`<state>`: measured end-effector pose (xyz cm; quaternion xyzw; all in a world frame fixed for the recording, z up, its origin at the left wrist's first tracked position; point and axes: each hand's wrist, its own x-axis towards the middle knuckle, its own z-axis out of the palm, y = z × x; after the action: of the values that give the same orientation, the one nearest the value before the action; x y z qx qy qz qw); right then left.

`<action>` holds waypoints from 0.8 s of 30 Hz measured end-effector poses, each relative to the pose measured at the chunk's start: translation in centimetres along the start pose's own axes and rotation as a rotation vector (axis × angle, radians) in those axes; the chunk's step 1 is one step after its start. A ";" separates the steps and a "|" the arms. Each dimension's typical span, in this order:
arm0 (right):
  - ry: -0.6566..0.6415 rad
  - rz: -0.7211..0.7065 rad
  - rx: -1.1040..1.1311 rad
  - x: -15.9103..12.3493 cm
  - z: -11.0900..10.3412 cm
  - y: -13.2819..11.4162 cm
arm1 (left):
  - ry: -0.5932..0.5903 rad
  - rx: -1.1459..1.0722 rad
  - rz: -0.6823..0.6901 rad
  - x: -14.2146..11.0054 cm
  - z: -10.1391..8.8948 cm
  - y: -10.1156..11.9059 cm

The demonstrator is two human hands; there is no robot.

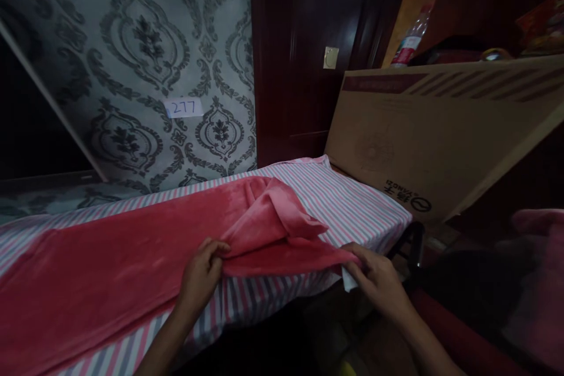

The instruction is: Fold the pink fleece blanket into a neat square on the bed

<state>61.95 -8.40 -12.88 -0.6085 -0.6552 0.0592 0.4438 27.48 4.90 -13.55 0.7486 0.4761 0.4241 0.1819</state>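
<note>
A long piece of red, plush fabric [132, 247] lies spread along a table under a striped cloth [352, 205]. Whether it is a blanket or a garment I cannot tell. Its right part is folded over in a loose, rumpled flap with a lighter pink side. My left hand [205, 270] pinches the near edge of the fabric, where the flap begins. At the table's front right, my right hand [379, 279] grips the fabric's drawn-out corner between thumb and fingers. A small white tag [349, 279] hangs just below those fingers.
A big cardboard box [396, 129] leans behind the table's right end, with a plastic bottle [409, 41] above its edge. Patterned wallpaper bears a paper label [184, 107] reading 277. A dark screen [35, 117] stands at left. Blurred pink fabric [537, 282] shows at far right.
</note>
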 end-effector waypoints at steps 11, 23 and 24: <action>-0.009 -0.127 -0.038 0.3 -3.8 -3.8 | 0.018 -0.229 -0.092 -0.4 -0.3 -0.3; -0.225 -0.146 0.110 1.2 -4.5 -2.3 | 0.077 -0.403 -0.235 -0.8 0.5 -3.4; -0.227 -0.166 0.128 1.2 -4.5 -3.2 | 0.082 -0.406 -0.220 -0.8 0.8 -3.4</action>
<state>62.69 -10.24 -7.60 -0.5120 -0.7441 0.1322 0.4082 26.08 5.91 -16.69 0.6224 0.4667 0.5188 0.3545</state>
